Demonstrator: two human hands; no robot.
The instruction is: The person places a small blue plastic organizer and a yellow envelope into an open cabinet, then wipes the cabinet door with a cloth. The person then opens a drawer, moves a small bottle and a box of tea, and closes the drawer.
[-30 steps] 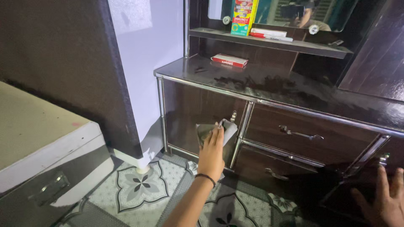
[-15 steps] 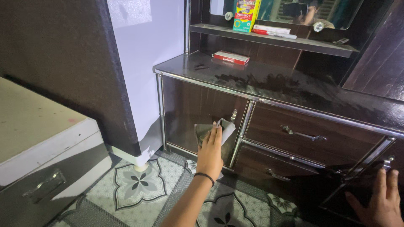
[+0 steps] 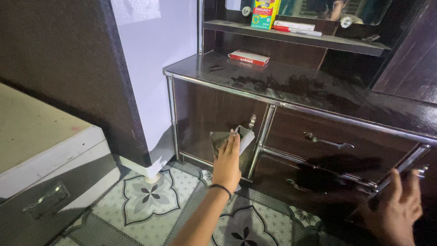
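Left hand (image 3: 226, 160): my flat palm presses a grey cloth (image 3: 230, 138) onto the cabinet door (image 3: 207, 118).
Right hand (image 3: 397, 213): my fingers spread, touching a dark open door (image 3: 425, 191).

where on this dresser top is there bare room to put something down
The dark top is bare from the red flat box at its back left across to the right end, and along the chrome front rail. The upper shelf is crowded at its left by boxes.
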